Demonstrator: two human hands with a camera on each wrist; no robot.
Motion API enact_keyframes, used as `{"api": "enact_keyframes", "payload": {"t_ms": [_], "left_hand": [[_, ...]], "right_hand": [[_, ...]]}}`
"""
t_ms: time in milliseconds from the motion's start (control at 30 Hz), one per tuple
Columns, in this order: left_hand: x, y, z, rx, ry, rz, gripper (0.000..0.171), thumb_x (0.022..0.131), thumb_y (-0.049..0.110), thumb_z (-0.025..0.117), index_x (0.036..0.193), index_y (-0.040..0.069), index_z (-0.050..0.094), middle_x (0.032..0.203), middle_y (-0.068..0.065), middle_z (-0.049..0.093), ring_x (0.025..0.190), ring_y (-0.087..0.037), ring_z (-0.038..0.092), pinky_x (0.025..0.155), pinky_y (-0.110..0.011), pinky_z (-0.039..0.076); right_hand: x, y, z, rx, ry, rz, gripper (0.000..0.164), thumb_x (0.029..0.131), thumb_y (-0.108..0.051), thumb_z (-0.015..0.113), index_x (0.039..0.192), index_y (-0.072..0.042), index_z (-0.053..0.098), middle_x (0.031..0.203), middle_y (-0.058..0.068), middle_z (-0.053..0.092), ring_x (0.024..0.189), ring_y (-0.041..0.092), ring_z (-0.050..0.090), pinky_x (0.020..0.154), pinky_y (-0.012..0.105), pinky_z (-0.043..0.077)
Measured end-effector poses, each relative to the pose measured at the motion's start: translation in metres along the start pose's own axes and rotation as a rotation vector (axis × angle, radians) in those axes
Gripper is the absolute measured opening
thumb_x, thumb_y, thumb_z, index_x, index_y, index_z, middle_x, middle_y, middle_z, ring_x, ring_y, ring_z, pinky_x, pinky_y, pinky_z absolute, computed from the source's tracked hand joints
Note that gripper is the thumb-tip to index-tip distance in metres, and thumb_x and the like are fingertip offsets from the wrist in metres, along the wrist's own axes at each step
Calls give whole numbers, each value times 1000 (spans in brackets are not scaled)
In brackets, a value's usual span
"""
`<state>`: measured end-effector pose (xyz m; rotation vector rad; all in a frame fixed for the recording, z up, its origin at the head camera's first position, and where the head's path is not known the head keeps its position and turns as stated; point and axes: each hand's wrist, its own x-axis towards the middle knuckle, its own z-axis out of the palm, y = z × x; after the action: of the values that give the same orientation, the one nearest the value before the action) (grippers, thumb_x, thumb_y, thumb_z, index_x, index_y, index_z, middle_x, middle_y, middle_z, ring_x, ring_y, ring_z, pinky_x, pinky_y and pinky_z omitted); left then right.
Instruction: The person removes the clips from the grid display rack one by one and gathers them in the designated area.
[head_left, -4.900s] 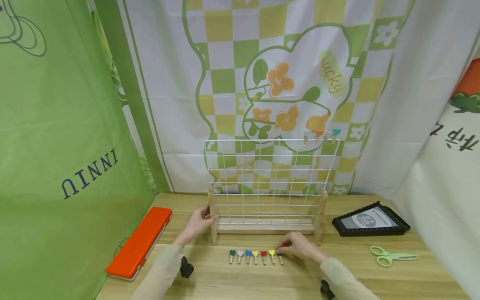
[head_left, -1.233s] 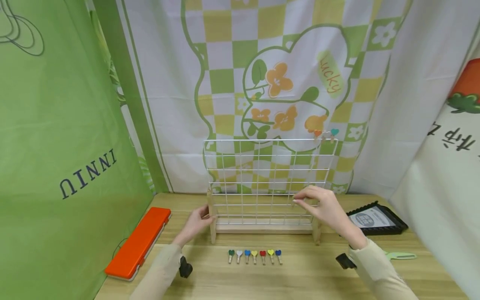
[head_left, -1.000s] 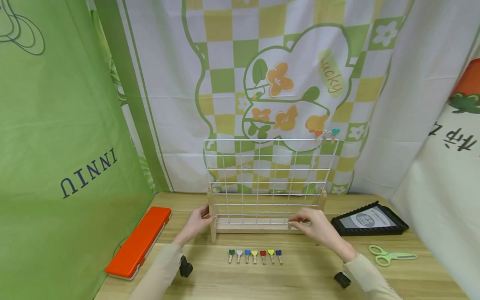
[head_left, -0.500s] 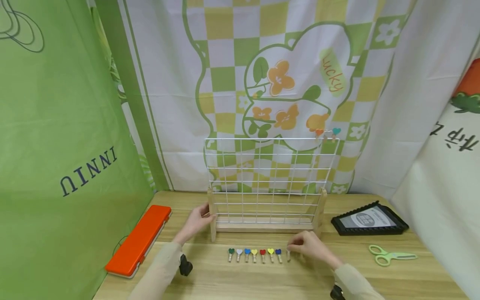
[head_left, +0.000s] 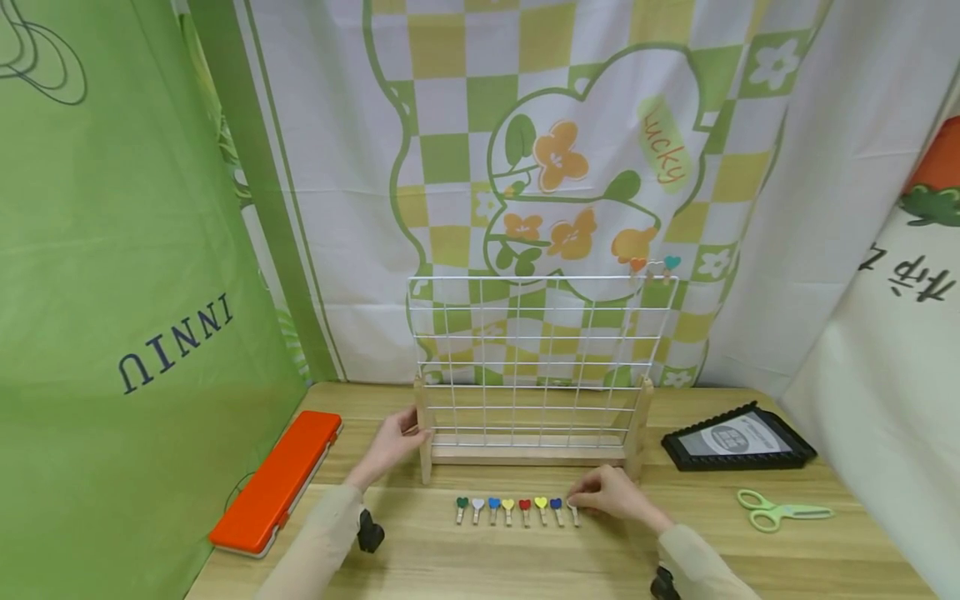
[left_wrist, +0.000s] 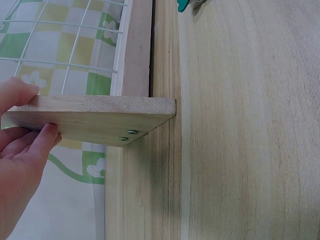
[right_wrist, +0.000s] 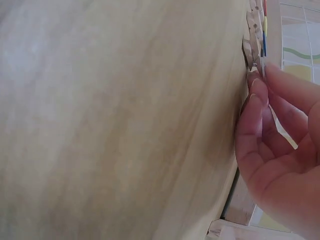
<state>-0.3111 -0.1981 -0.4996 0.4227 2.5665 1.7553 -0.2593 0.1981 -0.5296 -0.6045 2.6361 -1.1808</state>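
Observation:
My left hand (head_left: 390,448) grips the left wooden upright (left_wrist: 100,112) of a white wire grid rack (head_left: 536,362), thumb on one face and fingers on the other. At the right end of a row on the table, my right hand (head_left: 611,493) pinches a small wooden clothespin (head_left: 574,512) with a pale heart. Its heart is partly covered by the fingers. The other clothespins in the row bear coloured hearts, from a dark green clothespin (head_left: 461,510) to a dark blue clothespin (head_left: 557,512). Three clothespins stay clipped on the rack's top right, one with a teal heart (head_left: 672,263).
On the left lies an orange-red case (head_left: 277,483). A black tray with a label (head_left: 738,440) and light green scissors (head_left: 783,511) lie on the right. A patterned curtain (head_left: 330,208) hangs behind the table (head_left: 450,571).
A pale-heart clothespin has gone from the rack's top bar. My right hand has brought one down and set it beside the dark blue clothespin. The left hand keeps its hold.

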Motion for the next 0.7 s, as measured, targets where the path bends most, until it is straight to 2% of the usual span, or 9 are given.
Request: {"api": "enact_keyframes", "payload": {"t_ms": [200, 367, 467, 567, 700], "left_hand": [[1, 0, 1, -10, 10, -10, 56, 94, 3, 64, 143, -14, 42, 141, -33, 51, 134, -44, 50, 112, -50, 46], [1, -3, 1, -3, 19, -9, 55, 93, 2, 64, 142, -14, 43, 140, -34, 52, 132, -46, 51, 111, -48, 48], [1, -4, 1, 3, 18, -6, 54, 93, 1, 63, 142, -13, 43, 139, -33, 53, 132, -45, 52, 110, -47, 49], [1, -4, 1, -1, 15, -4, 53, 94, 0, 62, 142, -13, 44, 139, -32, 55, 132, -44, 52, 110, -47, 49], [2, -4, 1, -7, 12, -4, 52, 94, 0, 62, 142, -12, 45, 138, -31, 55, 131, -43, 53, 111, -48, 48]], "right_hand": [[1, 1, 2, -18, 29, -13, 17, 86, -22, 76, 91, -6, 78, 77, 3, 75, 57, -3, 52, 49, 13, 45], [0, -5, -9, -68, 79, -82, 17, 86, -21, 75, 92, -4, 77, 80, 4, 76, 62, -4, 54, 54, 14, 48], [-1, -20, -29, -123, 142, -108, 17, 88, -20, 74, 95, -5, 77, 86, 4, 77, 70, -1, 61, 63, 15, 52], [-2, -46, -59, -177, 233, -140, 17, 88, -18, 73, 100, -6, 76, 93, 6, 77, 77, 4, 66, 68, 16, 57], [-3, -86, -107, -220, 397, -272, 16, 88, -11, 74, 103, -6, 75, 96, 8, 77, 78, 2, 67, 70, 16, 59]]}}
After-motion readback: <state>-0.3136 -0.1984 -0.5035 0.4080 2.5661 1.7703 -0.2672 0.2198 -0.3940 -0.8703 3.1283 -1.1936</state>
